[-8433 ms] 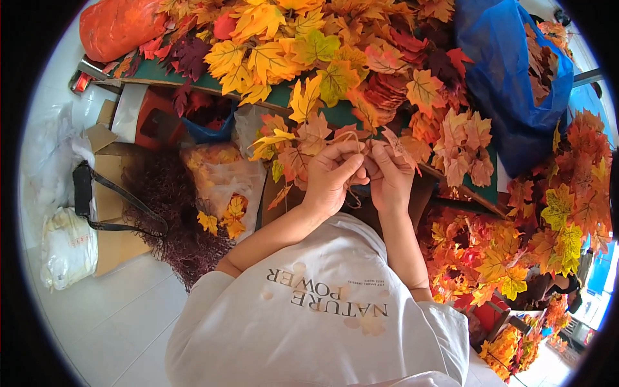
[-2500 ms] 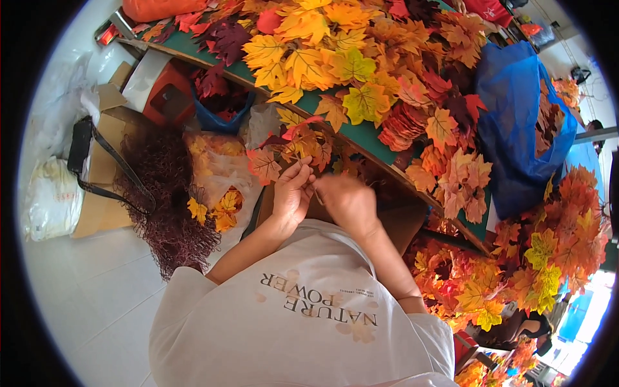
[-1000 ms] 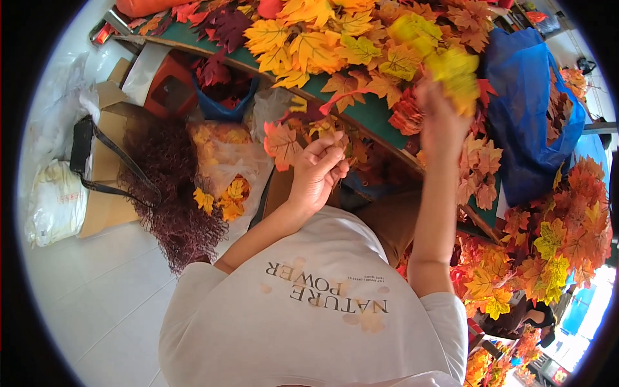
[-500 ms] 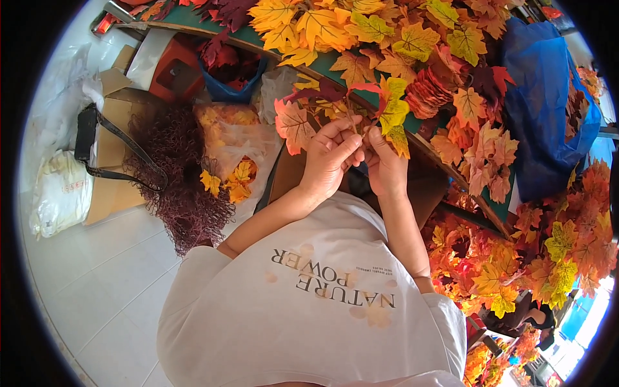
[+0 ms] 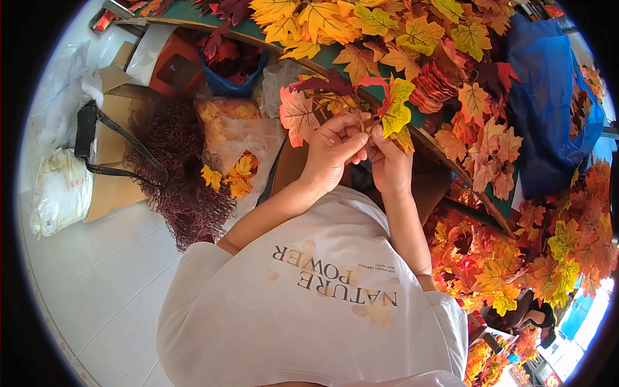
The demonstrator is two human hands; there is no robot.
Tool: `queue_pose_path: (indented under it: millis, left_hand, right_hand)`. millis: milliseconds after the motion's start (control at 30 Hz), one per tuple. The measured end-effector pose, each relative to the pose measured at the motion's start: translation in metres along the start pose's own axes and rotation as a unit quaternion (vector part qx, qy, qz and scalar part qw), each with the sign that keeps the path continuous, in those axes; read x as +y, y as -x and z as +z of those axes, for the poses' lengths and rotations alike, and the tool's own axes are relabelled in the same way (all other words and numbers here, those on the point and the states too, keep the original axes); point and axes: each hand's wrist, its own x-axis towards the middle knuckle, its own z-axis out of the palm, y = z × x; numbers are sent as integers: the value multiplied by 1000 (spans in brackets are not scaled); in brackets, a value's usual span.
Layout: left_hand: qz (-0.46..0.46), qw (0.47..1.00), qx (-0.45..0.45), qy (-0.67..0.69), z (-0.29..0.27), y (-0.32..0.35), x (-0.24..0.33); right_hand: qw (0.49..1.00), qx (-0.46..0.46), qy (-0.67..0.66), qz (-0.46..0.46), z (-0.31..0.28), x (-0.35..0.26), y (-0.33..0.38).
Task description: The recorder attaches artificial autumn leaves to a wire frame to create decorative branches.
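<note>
Both my hands meet in front of my chest at the table's near edge, fingers pinched together on a spray of artificial maple leaves. Its pink leaf (image 5: 298,115) spreads out beside my left hand (image 5: 332,149), and its yellow-green leaf (image 5: 397,106) stands above my right hand (image 5: 390,158). Dark red and orange leaves show between these two. My left fingers and thumb close round the stems, while my right thumb and fingers pinch close by at the same stems. The exact joint between the fingertips is hidden.
Piles of yellow leaves (image 5: 322,22) and a stack of red leaves (image 5: 433,87) cover the green table (image 5: 309,61). A blue bag (image 5: 538,103) stands right. At left are dark curly stems (image 5: 177,161), a bag of leaves (image 5: 232,119) and a cardboard box (image 5: 113,190).
The leaf spray has turned slightly, with its pink leaf now more upright and a little further right. Both hands remain together on the stems.
</note>
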Motion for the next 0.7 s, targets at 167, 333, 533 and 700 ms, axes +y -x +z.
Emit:
queue_pose_path:
  millis: [167, 333, 533, 700]
  left_hand:
    - [-1, 1000, -10, -23, 0, 3, 1]
    - [19, 999, -17, -43, 2, 6, 2]
    - [10, 999, -17, -27, 2, 13, 3]
    - [17, 999, -25, -24, 3, 18, 2]
  right_hand:
    - [1000, -6, -6, -2, -4, 5, 2]
    - [997, -34, -61, 27, -10, 10, 3]
    - [998, -21, -52, 6, -6, 10, 11]
    - [997, -37, -62, 12, -7, 12, 18]
